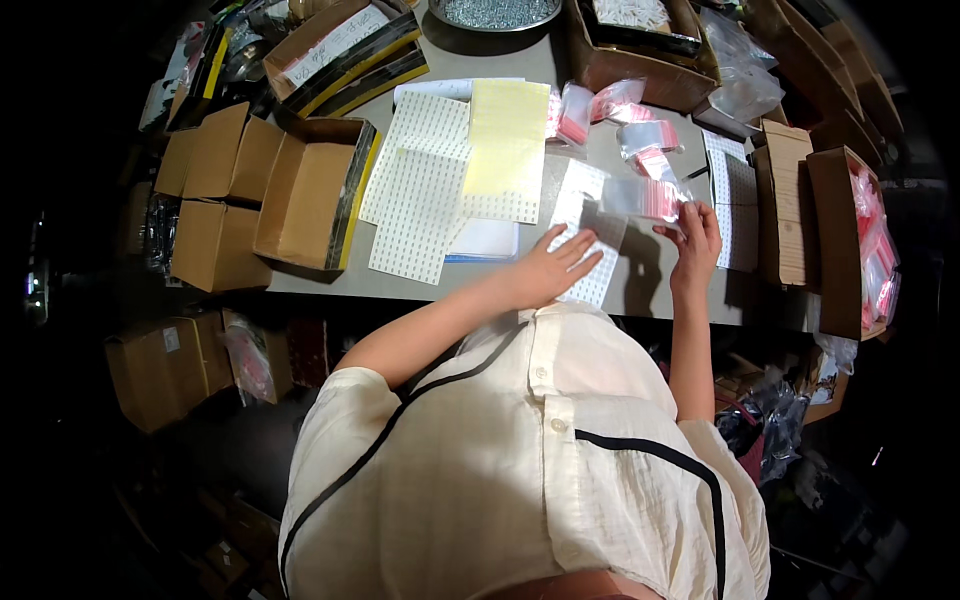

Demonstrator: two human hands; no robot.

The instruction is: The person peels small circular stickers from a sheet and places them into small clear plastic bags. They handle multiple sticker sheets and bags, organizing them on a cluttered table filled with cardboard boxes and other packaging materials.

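My left hand (558, 266) lies flat with its fingers spread near the table's front edge. Beneath its fingertips are a sheet of small printed labels (588, 290) and what looks like a clear plastic bag (606, 232). At its right, my right hand (696, 238) pinches the edge of a bundle of small clear zip bags (640, 198) with red strips. That bundle is above the label sheet and casts a shadow on the table. Beyond it lie more red-edged zip bags (648, 138) in loose bundles.
Left of my hands, label sheets (415, 190) and a yellow sheet (507, 130) overlap. An open cardboard box (305, 200) stands farther left. A metal bowl (495, 12) of small shiny parts sits at the back. A box of red-edged bags (868, 240) is at the right edge.
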